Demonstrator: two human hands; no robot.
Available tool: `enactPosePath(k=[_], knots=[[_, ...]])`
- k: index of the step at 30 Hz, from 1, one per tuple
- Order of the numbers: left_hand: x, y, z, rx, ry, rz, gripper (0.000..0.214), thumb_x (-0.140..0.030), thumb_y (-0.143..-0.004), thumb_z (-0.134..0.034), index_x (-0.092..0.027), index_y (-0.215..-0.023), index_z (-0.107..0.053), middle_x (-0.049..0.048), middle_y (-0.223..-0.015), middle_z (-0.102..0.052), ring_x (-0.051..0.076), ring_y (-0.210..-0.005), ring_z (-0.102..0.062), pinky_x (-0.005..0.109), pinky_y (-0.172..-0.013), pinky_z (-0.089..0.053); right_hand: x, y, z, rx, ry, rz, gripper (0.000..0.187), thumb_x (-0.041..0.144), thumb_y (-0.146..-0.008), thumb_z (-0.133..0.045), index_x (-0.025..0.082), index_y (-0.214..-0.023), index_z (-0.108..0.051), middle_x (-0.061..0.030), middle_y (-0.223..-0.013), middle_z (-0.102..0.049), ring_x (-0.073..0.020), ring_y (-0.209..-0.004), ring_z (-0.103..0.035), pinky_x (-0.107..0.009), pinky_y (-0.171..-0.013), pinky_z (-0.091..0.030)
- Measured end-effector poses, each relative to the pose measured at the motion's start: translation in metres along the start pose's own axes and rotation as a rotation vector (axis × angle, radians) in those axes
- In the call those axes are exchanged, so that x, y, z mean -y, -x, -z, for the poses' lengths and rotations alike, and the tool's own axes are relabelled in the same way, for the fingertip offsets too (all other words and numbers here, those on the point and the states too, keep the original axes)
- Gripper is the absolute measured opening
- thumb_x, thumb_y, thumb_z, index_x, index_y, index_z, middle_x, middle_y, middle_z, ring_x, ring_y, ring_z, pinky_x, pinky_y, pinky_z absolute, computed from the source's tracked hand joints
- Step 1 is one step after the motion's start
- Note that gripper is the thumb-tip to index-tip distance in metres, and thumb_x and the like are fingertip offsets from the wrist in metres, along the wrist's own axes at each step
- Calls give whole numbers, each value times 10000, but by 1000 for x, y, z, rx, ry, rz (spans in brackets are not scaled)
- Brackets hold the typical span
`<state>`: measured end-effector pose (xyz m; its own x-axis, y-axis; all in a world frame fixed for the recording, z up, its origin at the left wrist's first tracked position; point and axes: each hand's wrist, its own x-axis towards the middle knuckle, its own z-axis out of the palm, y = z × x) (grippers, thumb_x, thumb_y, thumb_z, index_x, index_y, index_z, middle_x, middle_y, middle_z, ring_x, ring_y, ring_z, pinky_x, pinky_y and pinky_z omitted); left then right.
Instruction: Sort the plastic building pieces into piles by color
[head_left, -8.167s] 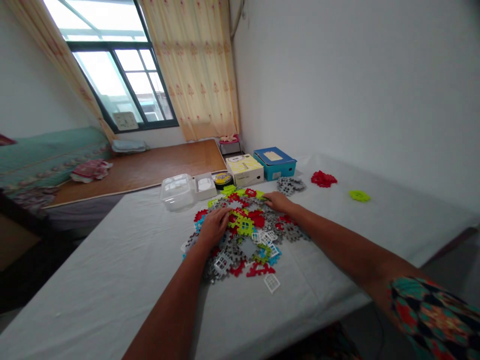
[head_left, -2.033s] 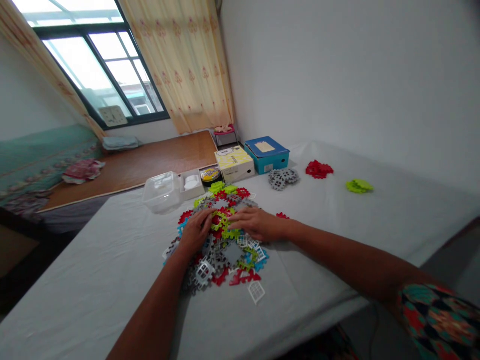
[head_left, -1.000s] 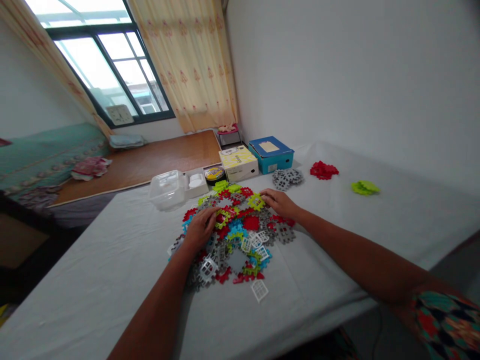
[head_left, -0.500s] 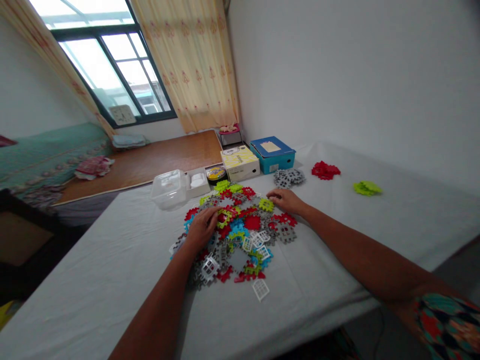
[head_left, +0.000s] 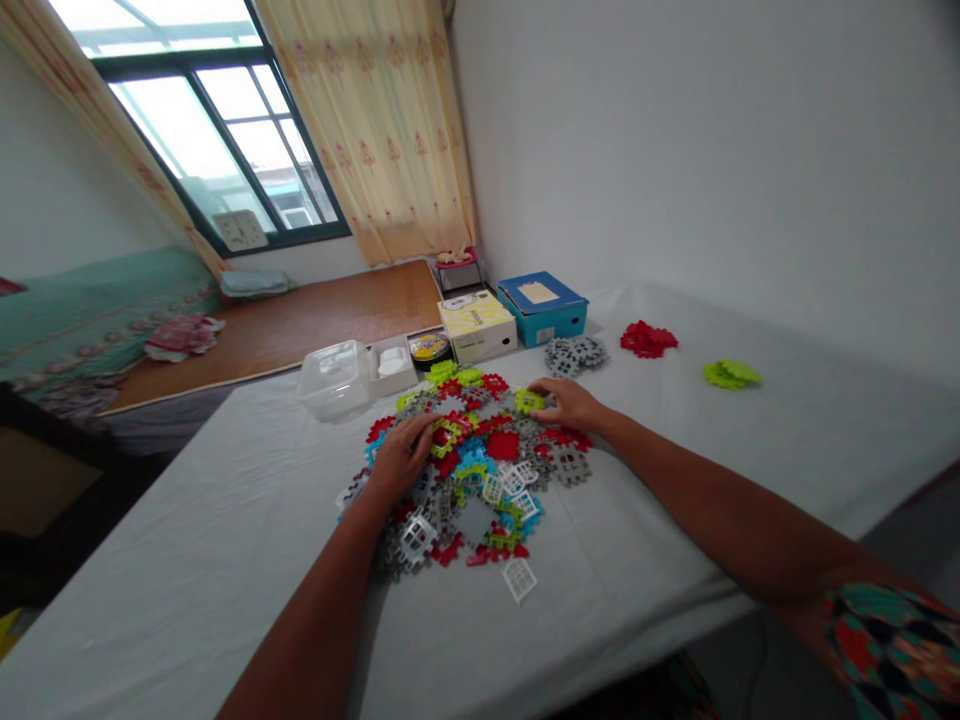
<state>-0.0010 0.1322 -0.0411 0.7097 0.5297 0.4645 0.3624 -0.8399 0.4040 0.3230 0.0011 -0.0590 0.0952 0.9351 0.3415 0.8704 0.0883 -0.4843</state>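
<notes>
A mixed heap of interlocking plastic building pieces (head_left: 476, 520) in grey, red, blue, lime and white lies on the sheet in front of me. At the heap's left side is my left hand (head_left: 403, 452), its fingers closed at the edge of a lime window-frame piece (head_left: 444, 438). My right hand (head_left: 571, 404) reaches in from the right and pinches a lime toothed piece (head_left: 529, 401) between thumb and fingers. White lattice window pieces (head_left: 514, 480) rest on the heap, and one white lattice piece (head_left: 519, 580) lies apart near its front.
Sorted by colour beyond my right hand are a grey pile (head_left: 576, 354), a red pile (head_left: 649, 340) and a lime pile (head_left: 732, 375). Behind the heap stand a clear plastic tub (head_left: 335, 380), a round tin (head_left: 430, 349), a yellow box (head_left: 480, 328) and a blue box (head_left: 544, 308).
My right hand's fingers have come round the lime toothed piece, which they were only beside before. The left hand has hardly moved.
</notes>
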Motion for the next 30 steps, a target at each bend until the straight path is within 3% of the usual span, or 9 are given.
enactPosePath(k=[6,14,20,25,30], knots=[[4,1,-2,2,-3,9,362,-375,-969,-386,-228,-1188,-633,61,-1116,-695,207,-1024,-639,372,-920,-498,-2,-1,0,-82,81,51,447,268,-726,-689,144,-1152,-639,-109,-1097,-686,-247,-986,-596,-376,-896,-457],[6,1,-2,9,-8,4,366,-377,-967,-385,-226,-1189,-633,64,-1135,-691,213,-1052,-630,390,-942,-491,-14,-2,-2,2,181,-13,321,286,-772,-675,158,-1065,-693,-90,-1022,-721,-226,-927,-620,-339,-870,-456],[4,0,0,7,1,12,366,-376,-963,-392,-224,-1185,-640,67,-1097,-703,215,-1004,-648,382,-914,-507,-20,-1,3,21,202,-9,363,314,-750,-709,171,-1083,-694,-84,-1031,-722,-234,-935,-629,-332,-864,-464],[3,-1,2,-8,-8,1,359,-380,-952,-411,-214,-1164,-650,69,-1110,-701,217,-1010,-648,375,-919,-502,-35,-5,28,-213,238,-137,386,357,-776,-685,165,-1110,-671,-112,-1125,-691,-268,-1016,-609,-399,-934,-451],[5,-1,2,-19,-2,-18,360,-382,-948,-416,-216,-1168,-648,69,-1105,-703,217,-1004,-652,370,-911,-508,-74,8,77,-436,258,-392,391,428,-803,-641,171,-1094,-676,-112,-1099,-698,-260,-992,-623,-385,-903,-469]])
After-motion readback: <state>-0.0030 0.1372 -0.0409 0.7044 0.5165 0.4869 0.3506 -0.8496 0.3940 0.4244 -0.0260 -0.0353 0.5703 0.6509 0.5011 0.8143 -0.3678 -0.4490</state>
